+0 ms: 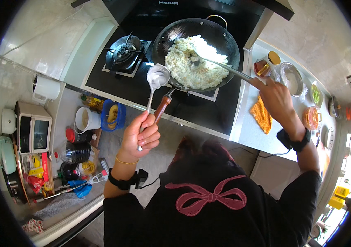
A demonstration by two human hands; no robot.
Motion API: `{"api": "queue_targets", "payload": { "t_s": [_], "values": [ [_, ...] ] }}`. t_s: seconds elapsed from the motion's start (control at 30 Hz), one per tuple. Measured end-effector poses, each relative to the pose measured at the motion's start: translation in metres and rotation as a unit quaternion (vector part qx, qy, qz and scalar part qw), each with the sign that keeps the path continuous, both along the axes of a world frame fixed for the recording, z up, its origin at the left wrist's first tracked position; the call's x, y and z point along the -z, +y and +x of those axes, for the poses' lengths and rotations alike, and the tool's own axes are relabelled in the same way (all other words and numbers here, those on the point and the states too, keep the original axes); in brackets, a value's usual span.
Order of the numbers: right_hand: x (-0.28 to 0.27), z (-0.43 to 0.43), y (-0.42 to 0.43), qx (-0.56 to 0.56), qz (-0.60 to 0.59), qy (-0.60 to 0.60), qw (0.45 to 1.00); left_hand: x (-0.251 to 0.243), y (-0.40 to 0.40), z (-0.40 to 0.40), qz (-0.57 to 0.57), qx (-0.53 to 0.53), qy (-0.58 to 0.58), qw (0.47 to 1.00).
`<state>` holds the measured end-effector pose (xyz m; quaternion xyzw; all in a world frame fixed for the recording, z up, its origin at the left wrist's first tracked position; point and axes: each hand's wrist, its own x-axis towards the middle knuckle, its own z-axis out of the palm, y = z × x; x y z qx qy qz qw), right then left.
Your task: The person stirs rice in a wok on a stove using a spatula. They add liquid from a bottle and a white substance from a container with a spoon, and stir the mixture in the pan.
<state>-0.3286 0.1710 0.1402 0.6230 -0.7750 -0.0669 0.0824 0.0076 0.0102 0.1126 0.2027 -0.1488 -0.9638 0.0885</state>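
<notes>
A dark hammered wok [180,28] sits on the right burner with a broad heap of cooked rice [181,72] in it. My right hand [276,98] grips the metal handle of a spatula [231,69], whose blade lies in the rice. In my left hand [142,131] is a metal ladle [158,77], held bowl up beside the wok's near-left rim and coated with white residue. The wok's brown wooden handle [162,108] runs behind my left fingers. I cannot tell whether they also hold it.
The left gas burner [124,52] holds no pan. On the right counter are an orange cloth [261,115], a lidded jar [263,66], a metal bowl [293,78] and a dish of chopped greens [315,94]. At left stand a blue basket [120,115], a white bucket [92,119] and several bottles.
</notes>
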Motion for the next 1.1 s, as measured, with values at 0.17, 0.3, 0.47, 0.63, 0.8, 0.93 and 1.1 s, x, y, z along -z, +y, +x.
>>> {"api": "queue_targets", "payload": {
  "t_s": [0.17,0.3,0.47,0.63,0.8,0.93,1.1],
  "values": [
    [-0.020,0.024,-0.024,-0.132,0.117,0.131,0.976,0.014,0.011,-0.014,0.006,-0.010,0.020,1.000],
    [-0.040,0.023,-0.023,-0.221,0.142,0.228,0.938,0.013,0.029,-0.038,-0.019,-0.026,0.036,0.999],
    [0.001,0.002,0.002,-0.079,0.154,0.002,0.985,0.018,0.060,-0.090,-0.018,-0.030,0.041,0.999],
    [0.037,-0.024,0.045,-0.108,-0.052,-0.401,0.908,0.013,0.092,-0.165,-0.074,-0.015,0.085,0.994],
    [0.044,-0.064,0.105,0.009,-0.133,-0.654,0.744,-0.004,0.135,-0.251,-0.288,-0.002,0.042,0.957],
    [0.038,-0.074,0.154,0.019,-0.124,-0.819,0.560,0.014,0.175,-0.316,-0.338,0.047,0.049,0.939],
    [0.058,-0.093,0.185,0.135,-0.252,-0.819,0.498,0.022,0.226,-0.367,-0.375,0.069,0.034,0.924]
  ]
}}
